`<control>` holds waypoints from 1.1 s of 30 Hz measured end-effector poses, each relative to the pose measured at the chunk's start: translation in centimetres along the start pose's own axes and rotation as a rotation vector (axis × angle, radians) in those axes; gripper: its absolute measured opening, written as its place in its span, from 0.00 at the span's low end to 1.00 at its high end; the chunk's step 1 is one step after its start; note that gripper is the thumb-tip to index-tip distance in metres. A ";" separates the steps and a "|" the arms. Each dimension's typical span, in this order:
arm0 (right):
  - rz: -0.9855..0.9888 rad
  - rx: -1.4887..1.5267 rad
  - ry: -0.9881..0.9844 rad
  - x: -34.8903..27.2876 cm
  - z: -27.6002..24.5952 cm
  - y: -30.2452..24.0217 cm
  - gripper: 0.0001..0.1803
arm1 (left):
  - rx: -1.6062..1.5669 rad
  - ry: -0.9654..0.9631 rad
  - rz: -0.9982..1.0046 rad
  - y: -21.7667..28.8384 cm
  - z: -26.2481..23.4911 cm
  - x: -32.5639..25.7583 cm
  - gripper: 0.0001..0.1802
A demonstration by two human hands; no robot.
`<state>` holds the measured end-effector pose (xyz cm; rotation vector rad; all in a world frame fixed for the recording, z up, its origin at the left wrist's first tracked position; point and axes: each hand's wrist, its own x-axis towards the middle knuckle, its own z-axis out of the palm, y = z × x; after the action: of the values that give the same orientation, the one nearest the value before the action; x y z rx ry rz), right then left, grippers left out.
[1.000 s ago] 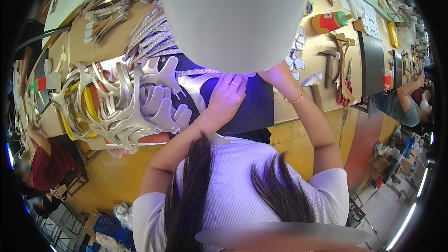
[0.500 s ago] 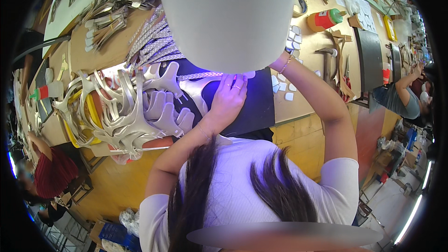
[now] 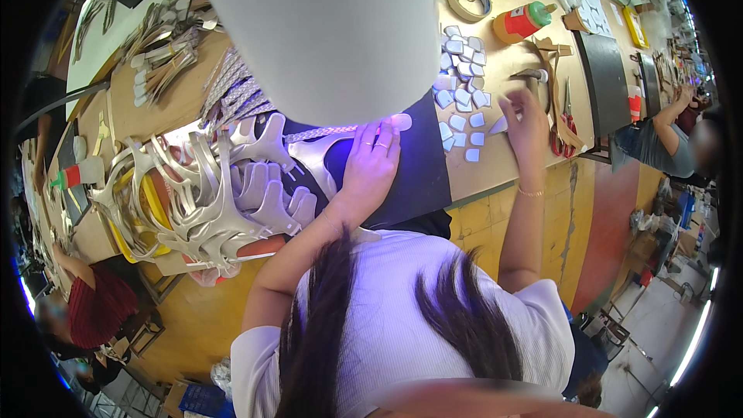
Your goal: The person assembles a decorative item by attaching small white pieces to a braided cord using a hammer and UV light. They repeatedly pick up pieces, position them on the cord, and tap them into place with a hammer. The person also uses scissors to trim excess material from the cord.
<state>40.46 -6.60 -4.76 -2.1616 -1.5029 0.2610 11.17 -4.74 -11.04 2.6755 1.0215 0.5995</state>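
My left hand (image 3: 371, 166) lies with its fingers stretched out and flat over a silvery shoe-upper piece (image 3: 316, 156) and a braided strap (image 3: 321, 132) on a black mat (image 3: 422, 162). A pale rounded tab (image 3: 401, 121) shows just past its fingertips. My right hand (image 3: 525, 128) is over the table on the right, near a hammer (image 3: 531, 75), with fingers curled in. Whatever they may hold is hidden. A white pointed piece (image 3: 499, 125) shows beside its fingers; whether it is touched I cannot tell.
A large white lamp-like cover (image 3: 325, 39) blocks the view ahead. Several small whitish tabs (image 3: 463, 93), a tape roll (image 3: 469, 1), a red-and-green bottle (image 3: 522, 22) and scissors (image 3: 567, 112) lie rightward. Silvery uppers (image 3: 217, 193) pile up left. Co-workers sit at both sides.
My right hand has come out from behind the white cover and moved right toward the hammer. My left hand stays on the upper piece. The view has shifted, uncovering more tabs.
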 end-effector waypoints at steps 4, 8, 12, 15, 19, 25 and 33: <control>0.150 -0.283 -0.217 -4.9 -1.6 5.7 0.22 | -0.013 -0.039 -0.041 0.1 0.0 -0.1 0.24; -0.016 -0.315 -0.087 -6.6 0.3 7.3 0.21 | 0.002 -0.016 -0.036 0.2 0.0 -0.1 0.24; 0.053 -0.199 0.052 -6.7 0.0 4.9 0.16 | 0.014 -0.008 -0.028 0.2 -0.1 0.1 0.24; 0.021 -0.060 0.128 -6.5 -0.3 0.9 0.15 | 0.031 0.005 -0.024 0.3 -0.2 0.1 0.24; -0.065 0.168 -0.190 -6.8 0.9 -5.3 0.16 | 0.026 -0.025 -0.020 0.1 -0.4 0.2 0.24; -0.410 -0.002 -0.270 -5.1 3.5 -9.1 0.16 | 0.034 -0.007 -0.033 0.2 -0.3 0.4 0.23; -0.345 -0.187 -0.465 -3.2 3.3 -10.0 0.15 | 0.046 0.019 -0.024 0.2 -0.3 0.4 0.22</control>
<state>29.60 -5.84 -3.04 -2.0171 -2.2056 0.5475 11.46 -4.58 -10.58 2.6980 1.0845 0.6051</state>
